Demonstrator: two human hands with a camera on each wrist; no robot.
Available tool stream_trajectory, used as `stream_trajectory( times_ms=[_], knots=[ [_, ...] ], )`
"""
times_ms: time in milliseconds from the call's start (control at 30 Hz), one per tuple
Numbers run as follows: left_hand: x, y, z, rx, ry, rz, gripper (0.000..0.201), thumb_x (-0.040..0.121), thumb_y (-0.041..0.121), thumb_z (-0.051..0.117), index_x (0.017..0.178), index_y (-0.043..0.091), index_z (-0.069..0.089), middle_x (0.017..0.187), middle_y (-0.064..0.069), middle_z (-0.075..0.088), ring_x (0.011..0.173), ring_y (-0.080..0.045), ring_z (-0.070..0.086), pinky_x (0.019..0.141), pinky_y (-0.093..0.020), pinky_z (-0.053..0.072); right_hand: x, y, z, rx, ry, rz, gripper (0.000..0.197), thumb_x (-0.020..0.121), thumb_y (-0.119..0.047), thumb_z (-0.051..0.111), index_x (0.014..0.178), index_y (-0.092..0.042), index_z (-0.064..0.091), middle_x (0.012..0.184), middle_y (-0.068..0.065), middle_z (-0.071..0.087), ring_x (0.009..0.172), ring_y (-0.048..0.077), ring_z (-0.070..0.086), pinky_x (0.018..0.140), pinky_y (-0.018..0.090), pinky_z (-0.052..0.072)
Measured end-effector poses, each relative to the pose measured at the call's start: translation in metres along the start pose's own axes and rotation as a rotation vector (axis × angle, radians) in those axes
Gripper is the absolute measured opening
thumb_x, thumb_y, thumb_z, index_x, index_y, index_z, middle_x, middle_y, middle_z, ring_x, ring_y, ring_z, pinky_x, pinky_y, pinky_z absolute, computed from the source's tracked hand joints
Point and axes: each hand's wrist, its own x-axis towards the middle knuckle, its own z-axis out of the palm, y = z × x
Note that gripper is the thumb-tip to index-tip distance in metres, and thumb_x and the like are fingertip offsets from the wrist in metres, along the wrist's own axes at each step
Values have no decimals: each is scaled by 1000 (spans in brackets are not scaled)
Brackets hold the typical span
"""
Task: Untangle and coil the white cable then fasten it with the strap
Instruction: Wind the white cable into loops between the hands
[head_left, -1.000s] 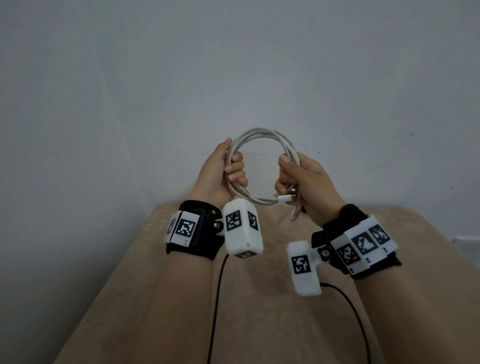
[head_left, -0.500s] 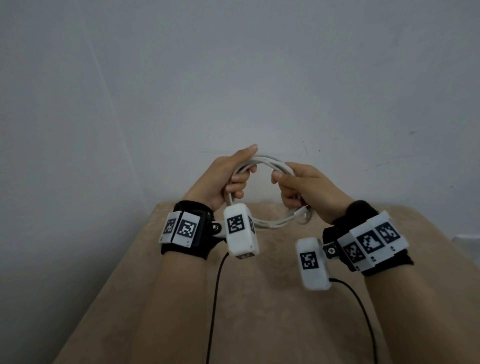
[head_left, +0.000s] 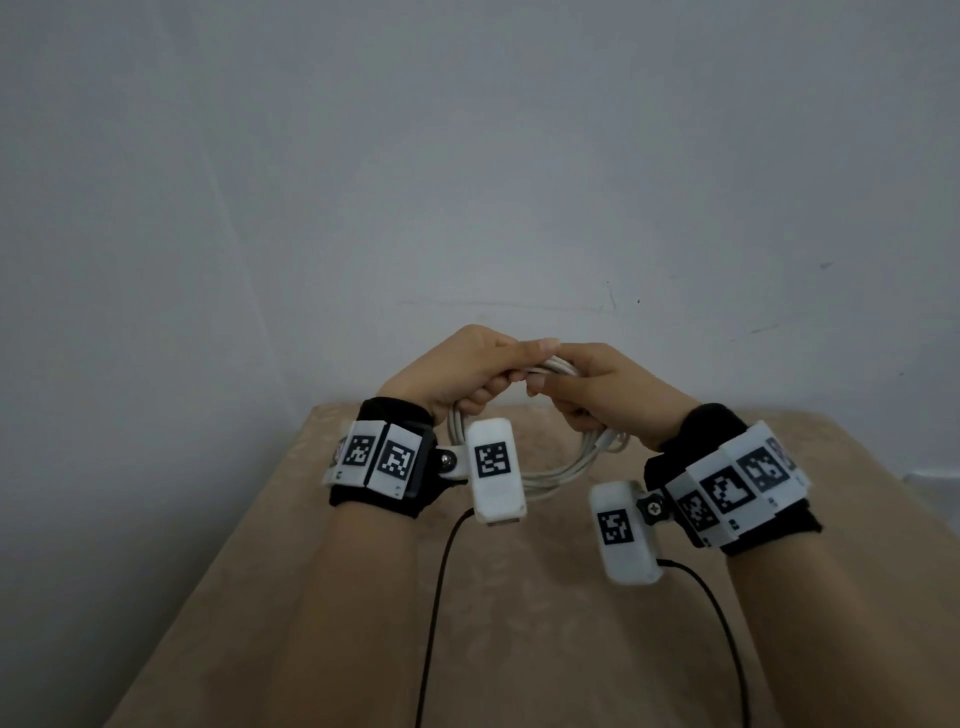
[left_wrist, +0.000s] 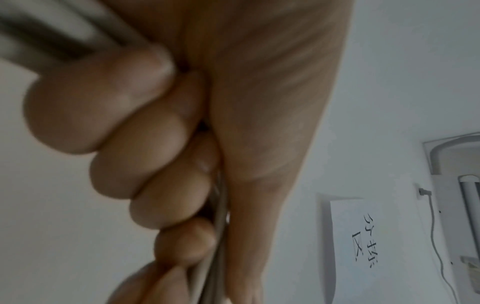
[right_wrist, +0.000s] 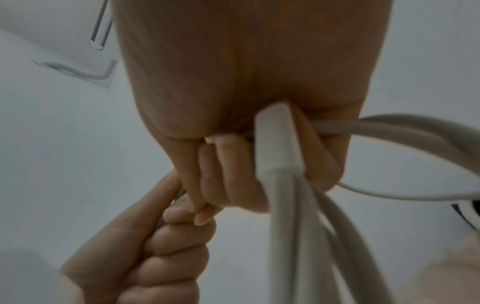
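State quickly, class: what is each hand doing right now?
Left hand: closed, gripping the white cable.
Right hand: closed, gripping the same cable coil.

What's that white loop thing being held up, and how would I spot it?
Above the beige table, by the grey wall, the left hand and right hand meet. Both grip a white cable coiled in rings; the black wires below run singly.

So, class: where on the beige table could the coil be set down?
Bare beige table lies left of the left forearm, and more beside the right forearm near its right edge. Between the forearms it is crowded: two black leads and the hanging white cable.
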Motion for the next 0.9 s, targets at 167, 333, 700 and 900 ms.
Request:
stream_trajectory(
  times_ms=[167,333,700,900],
  knots=[
    [3,-1,2,-86,108,28,45,91,45,57,56,19,43,44,8,28,36,-6,17,36,-19,13,-1,1,-6,1,140,-69,13,91,-22,62,89,-10,65,57,-6,59,49,9,49,48,18,40],
    [4,-3,-4,-238,214,49,48,93,44,55,54,21,41,45,9,25,37,-7,14,38,-21,10,-5,-5,-13,140,254,-60,32,97,-36,47,94,-12,69,81,4,75,64,11,62,40,20,33],
    [-2,-5,-30,-661,436,151,46,94,40,55,56,20,38,43,10,22,33,-4,14,32,-18,12,-8,2,-28,181,319,-53,28,94,-28,55,97,-4,69,79,6,71,61,15,57,53,23,45],
    [-8,-15,-54,-993,570,163,46,95,42,51,59,20,33,37,10,23,26,-4,17,26,-15,15,-6,12,-35,55,444,-81,21,86,-25,68,82,-5,71,54,-5,52,51,9,46,57,24,45]
  ],
)
